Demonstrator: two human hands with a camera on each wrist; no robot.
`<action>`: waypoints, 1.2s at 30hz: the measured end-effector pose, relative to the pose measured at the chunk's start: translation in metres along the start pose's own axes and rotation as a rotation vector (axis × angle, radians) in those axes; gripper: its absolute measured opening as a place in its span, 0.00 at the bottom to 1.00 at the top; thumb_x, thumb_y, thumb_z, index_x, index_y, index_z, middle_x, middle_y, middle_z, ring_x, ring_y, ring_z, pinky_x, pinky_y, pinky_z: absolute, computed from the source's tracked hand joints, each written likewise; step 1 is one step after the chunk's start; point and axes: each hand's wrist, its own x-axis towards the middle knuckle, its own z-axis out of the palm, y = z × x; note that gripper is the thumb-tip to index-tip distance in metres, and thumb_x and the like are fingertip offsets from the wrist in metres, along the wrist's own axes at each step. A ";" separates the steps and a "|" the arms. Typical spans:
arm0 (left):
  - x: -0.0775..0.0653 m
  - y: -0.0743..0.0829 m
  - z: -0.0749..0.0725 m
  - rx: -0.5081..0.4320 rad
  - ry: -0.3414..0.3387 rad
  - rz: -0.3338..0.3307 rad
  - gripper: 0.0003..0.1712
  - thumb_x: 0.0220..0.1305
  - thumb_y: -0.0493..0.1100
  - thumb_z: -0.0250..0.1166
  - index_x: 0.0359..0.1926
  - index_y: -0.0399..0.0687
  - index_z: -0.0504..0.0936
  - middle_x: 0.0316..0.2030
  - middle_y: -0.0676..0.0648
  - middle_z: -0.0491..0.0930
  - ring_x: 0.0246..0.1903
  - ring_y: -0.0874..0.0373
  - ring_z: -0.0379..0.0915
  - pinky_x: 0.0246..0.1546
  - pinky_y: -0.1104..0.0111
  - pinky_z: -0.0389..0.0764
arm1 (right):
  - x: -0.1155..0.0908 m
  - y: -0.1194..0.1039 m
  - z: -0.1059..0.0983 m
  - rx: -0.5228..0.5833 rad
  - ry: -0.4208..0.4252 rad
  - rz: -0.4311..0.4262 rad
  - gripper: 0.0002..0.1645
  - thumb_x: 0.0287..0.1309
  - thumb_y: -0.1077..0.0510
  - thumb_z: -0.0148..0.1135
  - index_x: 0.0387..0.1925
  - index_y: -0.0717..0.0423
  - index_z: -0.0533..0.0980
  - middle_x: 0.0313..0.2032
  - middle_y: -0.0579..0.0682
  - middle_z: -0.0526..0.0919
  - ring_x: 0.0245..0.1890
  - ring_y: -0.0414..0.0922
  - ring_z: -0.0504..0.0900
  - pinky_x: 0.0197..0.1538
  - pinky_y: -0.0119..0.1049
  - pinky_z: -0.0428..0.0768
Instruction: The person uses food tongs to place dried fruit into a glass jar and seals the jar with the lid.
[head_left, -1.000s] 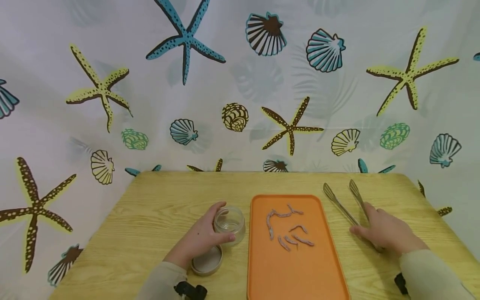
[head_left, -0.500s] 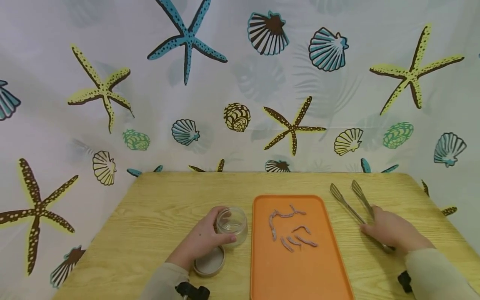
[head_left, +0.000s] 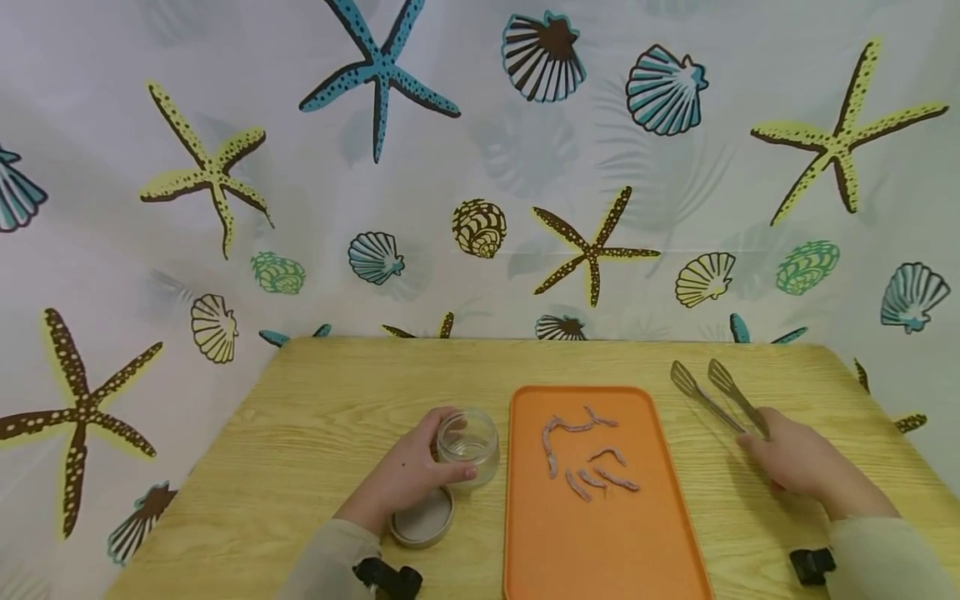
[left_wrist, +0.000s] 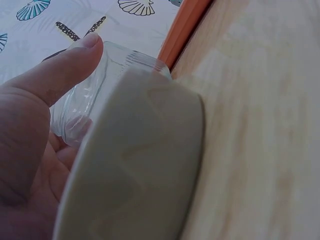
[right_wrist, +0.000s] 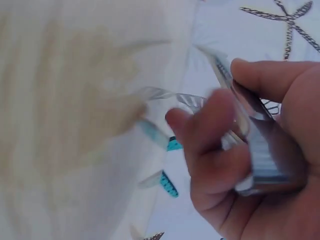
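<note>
My left hand (head_left: 416,467) holds a clear glass jar (head_left: 480,467) upright on the table, left of the orange tray; thumb and fingers curl round its side. In the left wrist view the jar (left_wrist: 87,100) shows between thumb and palm. Beside that hand lies a round jar lid (head_left: 422,518), its inner side up. My right hand (head_left: 798,458) grips metal tongs (head_left: 731,400) above the table, right of the tray, their slotted ends spread apart and pointing away. Several greyish, worm-like strips (head_left: 551,450) lie on the upper half of the orange tray (head_left: 592,550).
The wooden table (head_left: 345,392) runs back to a white curtain (head_left: 420,200) printed with starfish and shells. The tray reaches the bottom of the head view. A small black camera (head_left: 388,577) sits on the left wrist and another black camera (head_left: 812,567) on the right.
The tongs have been taken up deeper in my right hand, which has shifted a little right, and their ends have come closer together. My left hand still holds the jar.
</note>
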 end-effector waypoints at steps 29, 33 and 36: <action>0.002 0.000 0.001 -0.032 -0.016 -0.002 0.51 0.56 0.58 0.78 0.75 0.56 0.61 0.67 0.50 0.72 0.66 0.49 0.67 0.64 0.46 0.65 | -0.003 -0.072 0.028 -0.068 0.051 -0.371 0.28 0.72 0.45 0.59 0.71 0.39 0.71 0.63 0.55 0.78 0.59 0.56 0.79 0.53 0.57 0.78; 0.000 0.001 0.001 -0.030 -0.013 -0.009 0.52 0.55 0.58 0.78 0.75 0.57 0.61 0.67 0.51 0.72 0.66 0.49 0.67 0.64 0.46 0.66 | -0.003 -0.072 0.028 -0.081 0.028 -0.369 0.27 0.72 0.46 0.60 0.70 0.40 0.73 0.60 0.54 0.81 0.58 0.55 0.79 0.52 0.55 0.78; -0.001 0.001 0.000 -0.031 -0.010 -0.012 0.52 0.55 0.58 0.78 0.75 0.57 0.61 0.68 0.51 0.72 0.65 0.49 0.68 0.63 0.46 0.66 | -0.002 -0.072 0.028 -0.076 0.011 -0.355 0.27 0.71 0.47 0.61 0.70 0.39 0.74 0.57 0.52 0.83 0.55 0.51 0.81 0.47 0.50 0.79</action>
